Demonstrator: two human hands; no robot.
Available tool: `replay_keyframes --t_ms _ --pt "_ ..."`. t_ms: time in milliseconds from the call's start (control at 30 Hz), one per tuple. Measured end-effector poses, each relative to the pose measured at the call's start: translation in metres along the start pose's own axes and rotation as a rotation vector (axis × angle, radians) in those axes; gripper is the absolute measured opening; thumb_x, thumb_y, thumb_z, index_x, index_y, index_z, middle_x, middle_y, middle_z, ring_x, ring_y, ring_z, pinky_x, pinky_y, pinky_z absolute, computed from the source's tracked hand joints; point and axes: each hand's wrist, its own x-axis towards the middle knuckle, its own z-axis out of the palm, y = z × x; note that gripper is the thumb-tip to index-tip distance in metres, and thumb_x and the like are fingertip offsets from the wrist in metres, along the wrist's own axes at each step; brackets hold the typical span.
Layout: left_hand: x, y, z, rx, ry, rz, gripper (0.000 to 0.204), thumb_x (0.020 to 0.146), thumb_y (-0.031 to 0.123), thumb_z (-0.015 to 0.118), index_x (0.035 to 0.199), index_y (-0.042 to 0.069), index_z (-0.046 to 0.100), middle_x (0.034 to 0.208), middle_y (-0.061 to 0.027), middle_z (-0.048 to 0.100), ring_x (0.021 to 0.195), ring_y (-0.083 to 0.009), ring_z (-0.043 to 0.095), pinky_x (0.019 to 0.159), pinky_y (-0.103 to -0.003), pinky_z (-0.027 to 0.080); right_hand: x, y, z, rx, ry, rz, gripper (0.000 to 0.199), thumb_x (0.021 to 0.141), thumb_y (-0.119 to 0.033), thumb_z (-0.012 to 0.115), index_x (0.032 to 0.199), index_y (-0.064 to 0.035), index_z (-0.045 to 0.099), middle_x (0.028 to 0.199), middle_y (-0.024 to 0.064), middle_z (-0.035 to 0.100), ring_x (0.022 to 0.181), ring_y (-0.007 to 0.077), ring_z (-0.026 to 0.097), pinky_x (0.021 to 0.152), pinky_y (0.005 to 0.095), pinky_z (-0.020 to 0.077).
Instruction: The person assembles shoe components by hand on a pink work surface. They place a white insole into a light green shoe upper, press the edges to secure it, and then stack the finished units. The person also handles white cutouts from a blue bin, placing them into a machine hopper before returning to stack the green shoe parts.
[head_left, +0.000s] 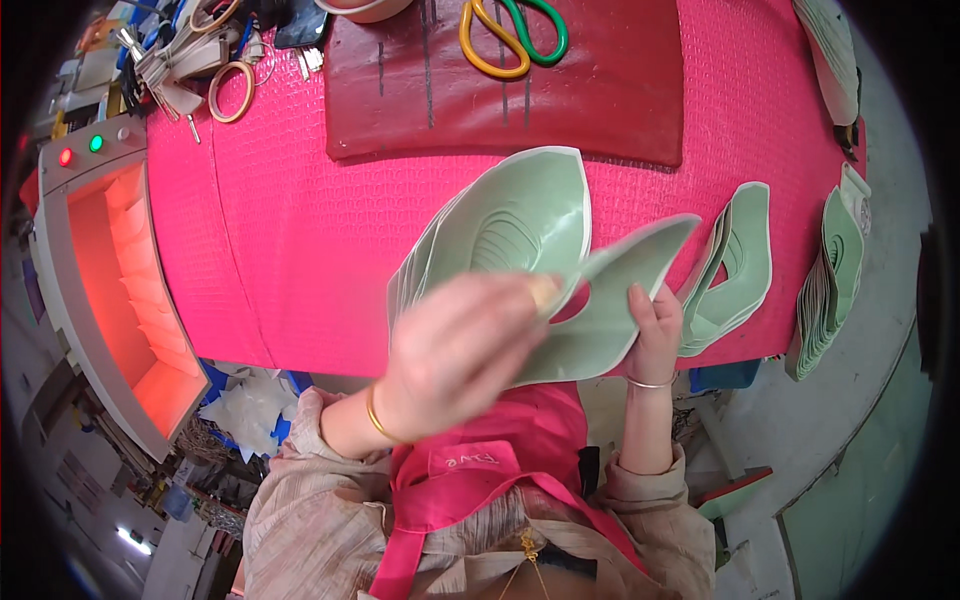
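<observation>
Gripping pale green cutout (610,300): right hand (655,335) closed; left hand (455,355) pinching stacked green pieces (500,230).

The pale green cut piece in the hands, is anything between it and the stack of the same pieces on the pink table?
Nothing visible. The right hand holds the cut piece just over the stack, the left hand is on it too, blurred, and no other thing lies between piece and stack.

Your left hand (455,355) is smeared by motion blur and covers the lower part of the fanned pale green pieces (515,225) — you cannot tell how its fingers grip them — while the scissors (512,32) and the pale bowl (365,8) are cut off by the top edge.
</observation>
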Motion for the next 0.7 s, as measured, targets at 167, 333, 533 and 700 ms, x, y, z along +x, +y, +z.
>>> replay_keyframes --t_ms 167,333,533,700 --pt "0.023 -0.047 -0.01 -0.426 0.07 -0.45 0.032 0.086 0.019 0.051 0.109 -0.002 0.056 0.095 -0.013 0.062 0.085 -0.0219 0.06 0.076 -0.032 0.047 -0.005 -0.014 -0.037 -0.004 0.078 -0.045 0.023 0.086 -0.012 0.053 0.104 0.0029 0.055 0.093 0.0062 0.061 0.079 0.011 0.057 0.07 0.0252 0.0462" --pt "0.023 -0.109 0.023 0.426 -0.236 -0.42 0.033 0.08 0.016 0.058 0.108 -0.002 0.057 0.095 -0.0179 0.062 0.087 -0.0221 0.061 0.076 -0.032 0.045 0.016 -0.057 -0.092 -0.115 0.206 0.003 0.027 0.086 -0.015 0.053 0.106 0.0033 0.053 0.094 0.0087 0.061 0.08 0.0142 0.059 0.073 0.0266 0.0476" --pt "0.016 -0.112 -0.008 -0.094 -0.174 -0.609 0.03 0.081 0.011 0.058 0.107 -0.005 0.057 0.085 -0.0096 0.065 0.076 -0.0114 0.058 0.068 -0.027 0.046 0.075 -0.09 -0.12 -0.349 0.019 0.2 0.026 0.086 -0.019 0.054 0.1 0.0032 0.055 0.086 0.0071 0.062 0.073 0.0115 0.059 0.067 0.0243 0.0477" --pt "0.003 -0.096 -0.049 -0.415 -0.016 -0.861 0.026 0.083 0.01 0.058 0.104 -0.005 0.058 0.084 -0.0042 0.062 0.074 -0.0082 0.057 0.066 -0.021 0.046 0.108 -0.084 -0.114 -0.424 -0.088 0.255 0.026 0.085 -0.02 0.055 0.099 0.0021 0.056 0.081 0.0045 0.061 0.068 0.009 0.058 0.063 0.0228 0.0468"
